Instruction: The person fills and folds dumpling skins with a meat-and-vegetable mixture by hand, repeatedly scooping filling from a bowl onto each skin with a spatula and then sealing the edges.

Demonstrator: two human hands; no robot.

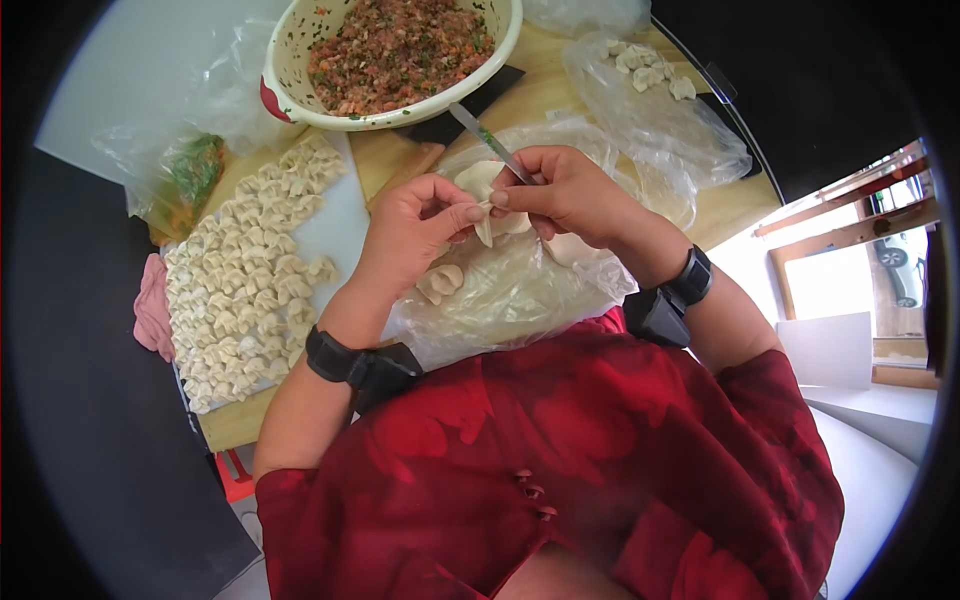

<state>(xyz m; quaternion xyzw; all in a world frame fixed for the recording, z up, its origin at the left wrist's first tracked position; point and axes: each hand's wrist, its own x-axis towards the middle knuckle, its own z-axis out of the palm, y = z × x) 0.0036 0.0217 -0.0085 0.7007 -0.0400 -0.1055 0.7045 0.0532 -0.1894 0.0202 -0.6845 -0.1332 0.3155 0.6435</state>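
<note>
Between both hands is a small folded dumpling (484, 228), its pale dough pinched at the edges. My left hand (418, 222) is closed on its left side with thumb and forefinger. My right hand (570, 195) pinches the other side, and its fingers also grip a flat metal filling spreader (488, 138) with green bits on its blade. Behind the fingers lie round dough wrappers (478, 178), partly hidden. A finished dumpling (440, 283) rests on the clear plastic bag (500, 300), just below my left hand.
A large white bowl (280, 85) of minced filling (400, 55) stands at the back. Rows of dumplings (250, 270) cover much of the white board (335, 235) on the left. More dumplings (650, 68) sit by a plastic bag (665, 120) at back right. A pink cloth (153, 305) hangs at the left edge.
</note>
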